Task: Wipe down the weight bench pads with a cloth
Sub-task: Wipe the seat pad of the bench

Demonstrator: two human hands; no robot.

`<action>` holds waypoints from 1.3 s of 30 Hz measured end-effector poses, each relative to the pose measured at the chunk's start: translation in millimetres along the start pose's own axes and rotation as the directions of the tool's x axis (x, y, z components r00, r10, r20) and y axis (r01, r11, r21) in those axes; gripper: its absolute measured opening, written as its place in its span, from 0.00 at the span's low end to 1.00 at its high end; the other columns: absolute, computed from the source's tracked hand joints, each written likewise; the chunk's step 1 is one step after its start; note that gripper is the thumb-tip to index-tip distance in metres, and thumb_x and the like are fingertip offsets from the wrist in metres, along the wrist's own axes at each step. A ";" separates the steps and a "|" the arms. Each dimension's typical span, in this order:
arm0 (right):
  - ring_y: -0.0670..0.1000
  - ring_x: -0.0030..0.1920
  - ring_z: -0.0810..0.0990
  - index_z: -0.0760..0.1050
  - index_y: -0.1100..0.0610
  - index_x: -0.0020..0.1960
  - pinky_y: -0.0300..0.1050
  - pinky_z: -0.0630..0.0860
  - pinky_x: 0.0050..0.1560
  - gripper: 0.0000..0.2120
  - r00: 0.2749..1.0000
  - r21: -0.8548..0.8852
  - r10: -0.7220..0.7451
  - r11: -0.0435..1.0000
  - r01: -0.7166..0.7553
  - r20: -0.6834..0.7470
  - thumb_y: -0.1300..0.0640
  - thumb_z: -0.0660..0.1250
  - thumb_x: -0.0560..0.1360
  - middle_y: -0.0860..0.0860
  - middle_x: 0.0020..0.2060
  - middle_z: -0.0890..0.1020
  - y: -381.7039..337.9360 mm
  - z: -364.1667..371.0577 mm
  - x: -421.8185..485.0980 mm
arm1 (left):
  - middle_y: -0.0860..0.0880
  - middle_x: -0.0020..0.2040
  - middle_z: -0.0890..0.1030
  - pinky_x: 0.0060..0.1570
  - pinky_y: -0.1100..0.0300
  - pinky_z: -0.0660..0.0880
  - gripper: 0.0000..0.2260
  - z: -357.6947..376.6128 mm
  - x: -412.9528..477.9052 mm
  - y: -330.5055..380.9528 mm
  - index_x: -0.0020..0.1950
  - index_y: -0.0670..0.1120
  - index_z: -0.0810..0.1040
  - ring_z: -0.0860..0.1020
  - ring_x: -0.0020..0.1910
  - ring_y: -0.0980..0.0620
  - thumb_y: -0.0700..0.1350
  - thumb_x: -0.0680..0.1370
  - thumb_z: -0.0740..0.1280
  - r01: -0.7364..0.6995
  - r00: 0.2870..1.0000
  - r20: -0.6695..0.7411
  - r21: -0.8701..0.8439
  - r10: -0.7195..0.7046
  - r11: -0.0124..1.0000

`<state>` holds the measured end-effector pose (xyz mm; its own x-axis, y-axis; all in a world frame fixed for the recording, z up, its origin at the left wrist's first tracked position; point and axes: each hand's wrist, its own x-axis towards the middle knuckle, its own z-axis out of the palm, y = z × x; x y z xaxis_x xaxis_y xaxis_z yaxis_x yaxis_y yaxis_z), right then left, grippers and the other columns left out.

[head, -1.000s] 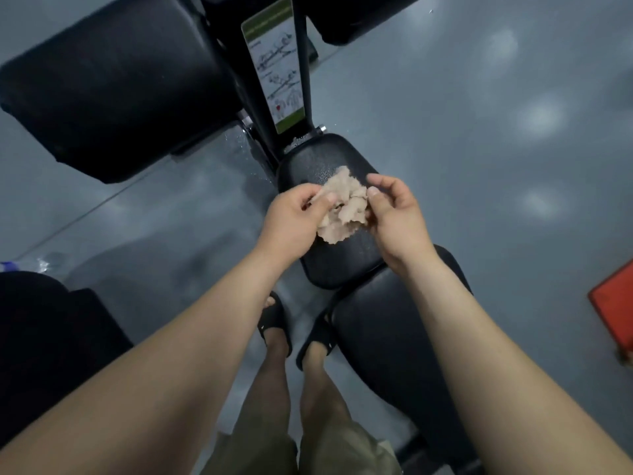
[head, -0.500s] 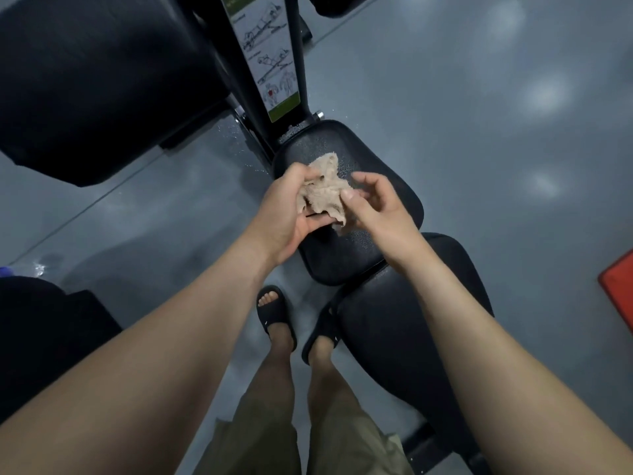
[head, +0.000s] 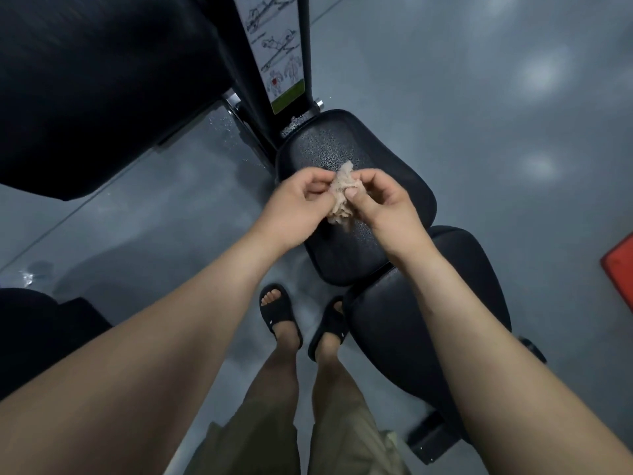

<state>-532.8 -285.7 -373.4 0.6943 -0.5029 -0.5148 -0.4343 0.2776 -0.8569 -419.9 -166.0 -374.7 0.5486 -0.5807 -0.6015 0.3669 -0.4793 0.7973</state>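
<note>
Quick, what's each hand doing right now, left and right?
Left hand: closed, pinching the cloth.
Right hand: closed, pinching the same cloth, above the seat pad.

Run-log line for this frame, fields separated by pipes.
left hand: grips cloth | right hand: pinches cloth | cloth: bunched, over seat pad | pad contact: cannot tell

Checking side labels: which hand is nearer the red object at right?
Right. Right hand grips the cloth on the side facing the red object; left hand grips opposite.
</note>
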 end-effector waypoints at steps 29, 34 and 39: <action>0.60 0.61 0.79 0.82 0.53 0.64 0.40 0.68 0.63 0.18 0.772 -0.796 -0.601 0.357 0.489 0.205 0.60 0.64 0.76 0.54 0.62 0.82 53.7 -7.8 136.5 | 0.46 0.59 0.80 0.50 0.63 0.71 0.20 -11.7 34.0 -109.0 0.72 0.50 0.75 0.78 0.45 0.53 0.43 0.80 0.64 0.065 0.933 -0.359 0.207 0.014 0.976; 0.57 0.61 0.79 0.82 0.51 0.64 0.43 0.71 0.63 0.18 0.718 -0.814 -0.649 0.260 0.519 0.251 0.62 0.66 0.77 0.52 0.64 0.82 81.5 -35.3 124.7 | 0.48 0.61 0.79 0.49 0.63 0.71 0.20 -3.1 38.0 -125.2 0.71 0.52 0.76 0.76 0.42 0.56 0.42 0.79 0.65 -0.009 0.906 -0.419 0.108 0.053 0.994; 0.53 0.66 0.79 0.81 0.53 0.65 0.40 0.70 0.69 0.18 0.705 -0.781 -0.663 0.291 0.553 0.252 0.62 0.64 0.77 0.53 0.65 0.81 63.6 -20.8 150.6 | 0.49 0.61 0.78 0.47 0.67 0.71 0.21 1.2 40.2 -136.6 0.71 0.52 0.76 0.78 0.44 0.59 0.41 0.79 0.64 -0.102 0.885 -0.447 0.081 0.128 0.991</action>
<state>-467.8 -360.8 -504.9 0.9221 -0.3323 0.1983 -0.1909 -0.8365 -0.5137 -448.9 -124.7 -507.8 0.8686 -0.2807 -0.4083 0.2468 -0.4695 0.8477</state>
